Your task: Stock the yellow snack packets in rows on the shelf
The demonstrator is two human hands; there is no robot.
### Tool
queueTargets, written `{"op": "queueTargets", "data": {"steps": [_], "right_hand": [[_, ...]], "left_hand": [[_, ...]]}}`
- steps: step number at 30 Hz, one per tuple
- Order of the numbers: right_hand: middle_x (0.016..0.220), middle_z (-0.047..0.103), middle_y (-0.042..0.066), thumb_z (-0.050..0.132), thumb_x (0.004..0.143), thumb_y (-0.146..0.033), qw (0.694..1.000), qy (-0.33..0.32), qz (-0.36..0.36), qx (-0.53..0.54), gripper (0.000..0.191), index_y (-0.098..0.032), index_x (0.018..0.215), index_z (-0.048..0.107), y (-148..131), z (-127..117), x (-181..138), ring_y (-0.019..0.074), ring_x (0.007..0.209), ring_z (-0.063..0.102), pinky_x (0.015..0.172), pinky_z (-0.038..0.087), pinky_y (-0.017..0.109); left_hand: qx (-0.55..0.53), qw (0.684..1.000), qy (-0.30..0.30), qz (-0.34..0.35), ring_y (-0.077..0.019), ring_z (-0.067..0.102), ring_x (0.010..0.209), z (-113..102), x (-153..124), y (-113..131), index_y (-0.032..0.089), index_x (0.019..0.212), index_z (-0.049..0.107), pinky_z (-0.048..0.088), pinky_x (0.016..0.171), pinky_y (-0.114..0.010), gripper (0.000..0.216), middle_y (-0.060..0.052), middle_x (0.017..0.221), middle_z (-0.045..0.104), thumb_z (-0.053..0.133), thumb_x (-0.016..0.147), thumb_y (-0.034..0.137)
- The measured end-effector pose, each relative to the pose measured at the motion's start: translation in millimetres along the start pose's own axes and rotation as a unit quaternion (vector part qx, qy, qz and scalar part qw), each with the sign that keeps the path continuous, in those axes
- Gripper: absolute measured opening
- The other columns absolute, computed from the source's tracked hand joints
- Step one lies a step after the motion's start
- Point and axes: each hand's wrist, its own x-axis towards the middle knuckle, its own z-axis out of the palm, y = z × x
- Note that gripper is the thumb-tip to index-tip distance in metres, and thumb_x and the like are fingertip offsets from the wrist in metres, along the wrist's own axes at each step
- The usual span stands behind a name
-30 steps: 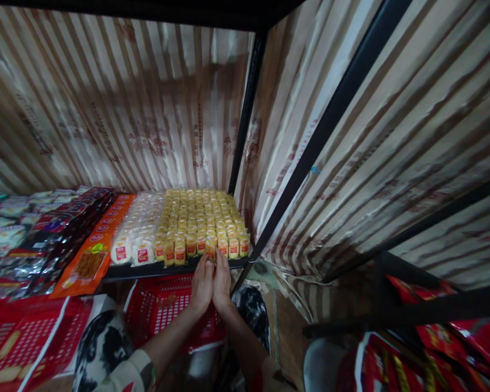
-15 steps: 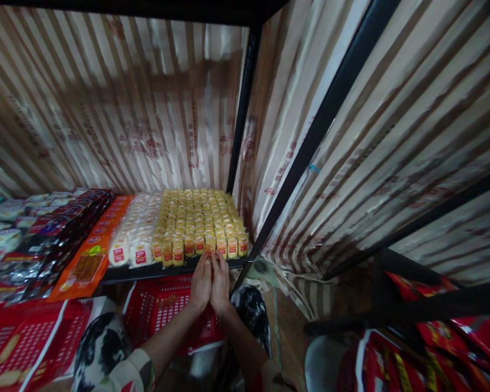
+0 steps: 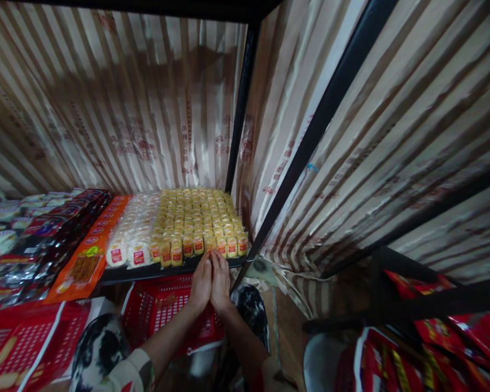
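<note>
My left hand (image 3: 201, 283) and my right hand (image 3: 220, 280) lie side by side at the shelf's front edge. Their fingertips close together on a small yellow wrapped cake (image 3: 210, 244) with a red label. That cake stands upright in the front line of a dense block of yellow wrapped cakes (image 3: 196, 212), and my fingers cover its lower part. To the left of the block are rows of white wrapped cakes (image 3: 135, 228) in clear plastic. All of them rest on a black shelf (image 3: 147, 272).
A red perforated basket (image 3: 147, 307) is below the shelf, another red basket (image 3: 8, 332) to its left. Orange snack packs (image 3: 87, 247) and dark packs (image 3: 53, 234) line the shelf's left. A black post (image 3: 286, 185) rises at right; red packages (image 3: 453, 337) lie lower right.
The view has shifted very slightly. My hands keep their place at the same wrapped cake, with no clear movement of the cakes.
</note>
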Motion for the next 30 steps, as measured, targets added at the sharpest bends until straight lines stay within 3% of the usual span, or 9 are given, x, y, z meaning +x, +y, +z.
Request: {"op": "queueTargets", "data": {"steps": [9,16,30], "right_hand": [[0.132,0.046,0.008,0.032,0.089,-0.02,1.0,-0.006,-0.017,-0.011,0.044,-0.022,0.13,0.045,4.5,1.5,-7.1,0.0181,0.122,0.04,0.102,0.036,0.039],[0.134,0.042,0.009,0.029,0.089,-0.021,1.0,-0.007,-0.002,-0.027,0.046,-0.021,0.133,0.041,11.3,7.3,-3.0,0.0188,0.121,0.04,0.102,0.037,0.038],[0.12,0.052,0.006,0.032,0.089,-0.028,0.998,0.007,0.048,0.04,0.041,-0.025,0.127,0.046,8.8,5.2,5.1,0.0168,0.112,0.049,0.094,0.043,0.032]], "left_hand": [[0.059,0.997,-0.005,0.04,-0.0174,0.035,0.129,-4.1,-0.7,-3.0,0.014,0.12,0.053,0.021,0.111,-0.037,0.043,-0.011,0.137,0.043,0.033,0.088,0.036],[0.068,0.997,-0.023,0.024,-0.0178,0.035,0.13,-1.6,1.9,1.3,0.013,0.122,0.052,0.02,0.112,-0.036,0.048,-0.012,0.137,0.043,0.033,0.087,0.04],[0.071,0.997,-0.032,0.009,-0.0177,0.033,0.13,1.6,4.9,4.9,0.016,0.118,0.054,0.017,0.112,-0.036,0.043,-0.01,0.137,0.043,0.038,0.085,0.039]]}}
